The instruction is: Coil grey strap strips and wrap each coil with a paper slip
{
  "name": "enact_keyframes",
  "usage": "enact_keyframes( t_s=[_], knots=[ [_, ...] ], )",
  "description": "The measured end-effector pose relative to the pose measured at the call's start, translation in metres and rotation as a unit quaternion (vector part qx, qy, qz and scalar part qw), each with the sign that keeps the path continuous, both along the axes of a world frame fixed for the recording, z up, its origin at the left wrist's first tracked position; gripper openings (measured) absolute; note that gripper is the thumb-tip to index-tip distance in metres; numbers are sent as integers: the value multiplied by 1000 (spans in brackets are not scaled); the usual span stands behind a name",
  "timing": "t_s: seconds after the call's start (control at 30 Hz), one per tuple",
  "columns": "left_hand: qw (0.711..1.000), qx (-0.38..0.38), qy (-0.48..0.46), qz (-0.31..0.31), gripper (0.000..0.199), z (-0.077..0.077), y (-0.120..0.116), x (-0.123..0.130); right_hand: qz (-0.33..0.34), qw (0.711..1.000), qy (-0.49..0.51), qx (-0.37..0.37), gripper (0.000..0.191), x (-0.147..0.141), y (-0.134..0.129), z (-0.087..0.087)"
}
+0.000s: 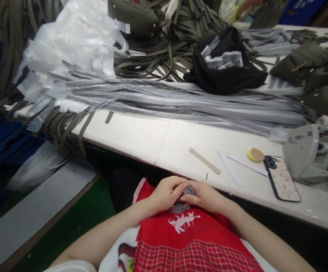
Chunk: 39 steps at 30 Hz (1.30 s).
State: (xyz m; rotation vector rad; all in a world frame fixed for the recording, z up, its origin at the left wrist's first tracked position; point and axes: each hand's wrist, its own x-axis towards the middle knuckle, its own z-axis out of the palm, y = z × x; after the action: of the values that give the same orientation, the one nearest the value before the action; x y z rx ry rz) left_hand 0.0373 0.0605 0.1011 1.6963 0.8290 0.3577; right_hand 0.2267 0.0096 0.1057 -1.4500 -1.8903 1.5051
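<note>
Both hands meet in my lap, just below the table's front edge, in front of a red apron (164, 236). Between them is a grey coiled bundle (181, 206), apparently a rolled strip in clear wrapping. My left hand (166, 193) curls around its left side, thumb pressed on top. From the right, my right hand (205, 195) closes on the same bundle, with thumb and fingers near the left thumb. The palms and the bundle's underside are hidden.
The white table (152, 139) carries long plastic-wrapped grey strips (181, 100), a black bag (226, 75), white plastic film (73, 41) and dark straps (152, 60). At right lie a phone (283, 179), a yellow roll (255, 155) and a tan strip (205, 161). Another person's arm (244, 8) shows behind.
</note>
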Motion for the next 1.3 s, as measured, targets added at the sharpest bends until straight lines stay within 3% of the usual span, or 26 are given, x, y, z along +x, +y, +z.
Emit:
enact_keyframes(
  t_s=[0.07,0.13,0.2,0.27,0.33,0.47,0.57,0.7,0.9,1.13,1.3],
  knots=[
    [999,-27,19,26,33,-6,-7,-3,-16,999,-29,14,28,3,-3,-2],
    [994,-78,27,75,37,-12,-13,-7,-83,989,-89,88,27,13,-2,-6],
    [984,-124,24,125,41,-17,-18,-9,-179,943,-204,195,28,28,1,-13],
    [977,-149,19,149,44,-21,-19,-9,-217,880,-328,265,28,41,6,-22],
    [977,-157,16,147,45,-22,-19,-9,-182,850,-407,281,27,48,12,-30],
    [979,-154,24,131,45,-22,-17,-10,-108,830,-467,286,28,51,21,-31],
    [979,-157,31,125,45,-21,-17,-13,-123,839,-455,270,28,52,22,-21],
    [972,-195,27,126,45,-20,-18,-17,-157,917,-301,208,26,52,12,3],
    [956,-248,11,157,47,-21,-17,-14,-56,975,-183,114,25,37,-16,38],
    [965,-215,35,147,47,-24,-21,-11,59,955,-281,79,23,0,-20,59],
    [972,-184,42,137,42,-19,-22,-9,86,933,-333,102,24,-33,-1,47]
  ],
)
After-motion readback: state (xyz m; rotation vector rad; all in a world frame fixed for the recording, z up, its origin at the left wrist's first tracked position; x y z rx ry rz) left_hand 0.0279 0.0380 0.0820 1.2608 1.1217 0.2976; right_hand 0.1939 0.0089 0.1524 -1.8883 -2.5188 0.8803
